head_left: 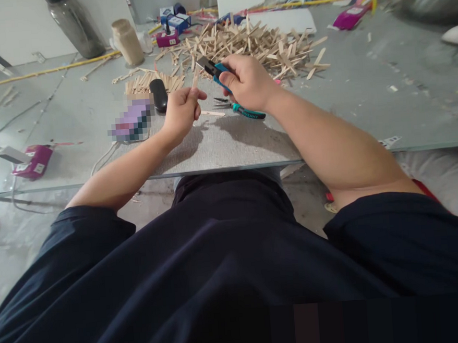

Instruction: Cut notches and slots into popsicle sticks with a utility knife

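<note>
Hands meet above the middle of a glass worktop (365,104), just beyond its near edge, where a grey textured mat (219,141) lies. The left hand (181,112) pinches a thin pale wooden stick (195,80) upright between thumb and fingers; the stick is slim, flat and light tan, its top reaching the metal head of the cutter. The right hand (246,81) is clenched round a blue-handled cutting plier (211,68), whose dark metal head points left and touches or nearly touches the stick; whether it bites the wood cannot be told.

On the mat just behind the hands lie a second teal-handled plier (244,110) and one short loose stick piece (213,113). Left of them sit a black oblong case (159,95) and a blurred purple rectangle (131,123). Toward the far edge spreads a large heap of pale wooden sticks (251,42), with a smaller neat bundle of sticks (140,84) to its left. A beige plastic bottle (127,41) and a dark smoky bottle (75,25) stand near the far left corner, beside small blue boxes (177,19). A magenta packet (32,161) lies by the left edge, another magenta packet (349,18) toward the far right. Yellow rod (49,70) runs along the far left. Wood chips dot the glass; a pale floor shows beneath, and dark clothing fills the foreground.
</note>
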The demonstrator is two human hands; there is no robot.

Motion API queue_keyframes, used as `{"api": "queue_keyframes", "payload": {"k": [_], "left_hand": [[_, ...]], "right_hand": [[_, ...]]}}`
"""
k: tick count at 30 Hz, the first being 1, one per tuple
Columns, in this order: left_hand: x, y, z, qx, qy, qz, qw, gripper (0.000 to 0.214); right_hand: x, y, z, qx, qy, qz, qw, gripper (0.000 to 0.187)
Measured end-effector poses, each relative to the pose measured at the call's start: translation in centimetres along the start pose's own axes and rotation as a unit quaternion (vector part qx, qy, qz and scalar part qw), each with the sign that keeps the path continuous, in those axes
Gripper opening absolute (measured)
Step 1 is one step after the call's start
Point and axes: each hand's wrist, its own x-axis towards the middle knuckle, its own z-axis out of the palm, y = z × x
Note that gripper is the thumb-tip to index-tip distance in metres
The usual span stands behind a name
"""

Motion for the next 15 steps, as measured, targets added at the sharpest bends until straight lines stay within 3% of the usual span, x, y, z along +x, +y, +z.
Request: {"api": "queue_keyframes", "payload": {"k": [6, 15], "left_hand": [[0.07, -0.13, -0.1, 0.004, -0.001, 0.006, 1.0, 0.041], [0.17, -0.33, -0.35, 0.004, -0.02, 0.003, 1.0, 0.038]], "right_hand": [[0.04, 0.31, -0.26, -0.024, 0.006, -0.014, 1.0, 0.058], [0.08, 0.91, 0.39, 0.031, -0.047, -0.017, 0.998, 0.042]]}}
